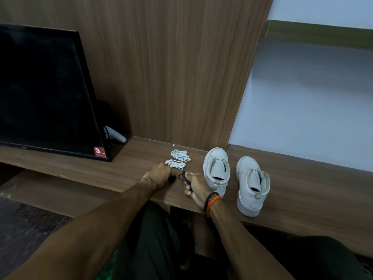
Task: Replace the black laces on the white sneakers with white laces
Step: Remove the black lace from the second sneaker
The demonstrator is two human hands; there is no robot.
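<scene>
1. Shelf [292, 178]: long wooden ledge against a wood-panelled wall; bears every item below.
2. Sneakers, pair, white: both stand upright at the right of the ledge, toes to the wall, no laces in the eyelets. Left sneaker [216, 170] just beside the right hand; right sneaker [252, 184] close by it, nearer the front edge.
3. White laces, two bundles, lying on the ledge left of the sneakers. Far bundle [180, 155] near the wall; near bundle [175, 164] just in front of it, touching or nearly touching the left hand's knuckles.
4. Black lace [186, 181]: held between both hands, over the ledge in front of the white bundles; one dark end shows at the left hand, a loop and strand run through the right.
5. Left hand [158, 175]: fingers curled down, gripping the lace's left end.
6. Right hand [196, 185]: palm turned up, fingers and thumb closed round the lace; dark and orange bands at the wrist.
7. Screen [44, 93]: black, stands at the left of the ledge, red sticker on its lower corner.
</scene>
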